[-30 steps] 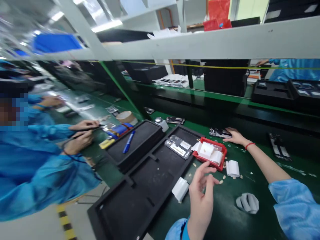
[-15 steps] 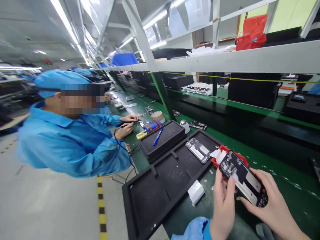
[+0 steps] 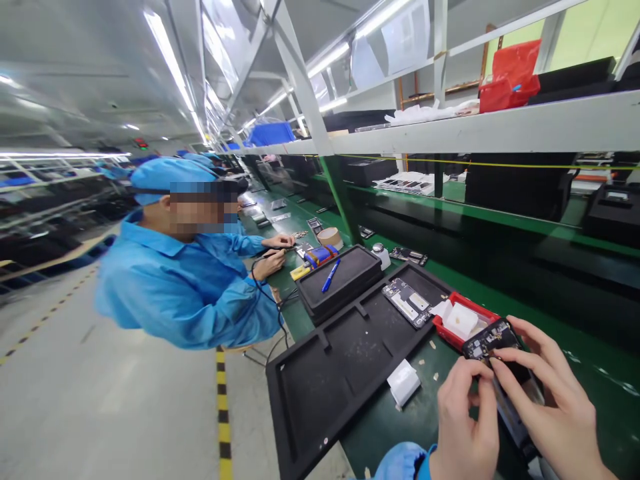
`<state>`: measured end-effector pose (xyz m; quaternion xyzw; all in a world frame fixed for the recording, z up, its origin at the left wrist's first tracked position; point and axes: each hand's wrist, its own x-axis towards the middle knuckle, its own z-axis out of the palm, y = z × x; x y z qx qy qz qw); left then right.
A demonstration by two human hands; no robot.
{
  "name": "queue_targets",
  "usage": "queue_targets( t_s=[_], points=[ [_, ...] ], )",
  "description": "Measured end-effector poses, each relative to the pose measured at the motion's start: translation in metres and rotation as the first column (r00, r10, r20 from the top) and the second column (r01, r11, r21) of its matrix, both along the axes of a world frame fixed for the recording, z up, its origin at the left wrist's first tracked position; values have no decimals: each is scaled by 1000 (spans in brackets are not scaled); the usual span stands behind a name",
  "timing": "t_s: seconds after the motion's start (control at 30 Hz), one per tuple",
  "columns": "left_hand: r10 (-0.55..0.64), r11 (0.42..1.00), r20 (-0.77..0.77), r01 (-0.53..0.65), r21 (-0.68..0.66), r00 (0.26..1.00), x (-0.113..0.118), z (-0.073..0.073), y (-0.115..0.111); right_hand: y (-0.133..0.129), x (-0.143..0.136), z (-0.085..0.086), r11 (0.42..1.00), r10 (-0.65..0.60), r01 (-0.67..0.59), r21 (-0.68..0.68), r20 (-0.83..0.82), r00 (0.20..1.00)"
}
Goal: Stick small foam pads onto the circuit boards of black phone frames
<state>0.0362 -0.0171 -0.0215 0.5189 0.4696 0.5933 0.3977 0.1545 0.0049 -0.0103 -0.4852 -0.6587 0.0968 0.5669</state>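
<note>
An opened smartphone (image 3: pixel 493 337), with circuit board and small parts showing at its upper end, tilts over the bench in front of me. My right hand (image 3: pixel 560 393) is closed around its far side, covering much of the phone. Its thumb and a finger reach across the phone's face. My left hand (image 3: pixel 467 410) is closed in a pinch at the near edge; what sits between those fingertips is too small to make out. Just beyond the phone is a red bin (image 3: pixel 453 333) holding white paper pieces (image 3: pixel 461 321). A second opened phone (image 3: pixel 407 301) lies in the black tray (image 3: pixel 350 353).
A folded white paper piece (image 3: pixel 404 383) lies beside the tray. A blue marker (image 3: pixel 331 275) rests on a stacked black tray (image 3: pixel 305 293). Behind are a dispenser bottle (image 3: pixel 381 255) and tape roll (image 3: pixel 329 237). A co-worker (image 3: pixel 185 280) in blue works at the left. A shelf beam (image 3: pixel 480 137) spans above.
Both hands have moved closer together over the phone, and the phone is tilted more steeply. My left hand has shifted from supporting its side to a pinch. The view has turned slightly left.
</note>
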Motion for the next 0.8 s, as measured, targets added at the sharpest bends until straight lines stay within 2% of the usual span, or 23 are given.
queue_targets(
  t_s=[0.1,0.2,0.33,0.53,0.67,0.8],
  points=[
    [31,999,33,-30,-20,999,-1,5,-1,-1,-1,-1,998,39,-37,45,-25,999],
    [25,999,33,-24,-38,999,-2,9,-1,-4,2,-1,989,107,-109,95,29,994],
    [42,999,-34,-42,-8,999,-4,11,-2,-7,7,-2,986,159,-162,41,59,985],
    [55,984,-243,-11,179,968,-10,9,1,0,9,2,996,79,-77,-35,60,995],
    [115,954,-321,-14,301,940,-13,9,4,4,13,6,976,164,-150,-155,80,983],
    [123,941,-355,4,338,927,-14,11,4,2,13,9,982,140,-128,-140,79,987]
  ],
)
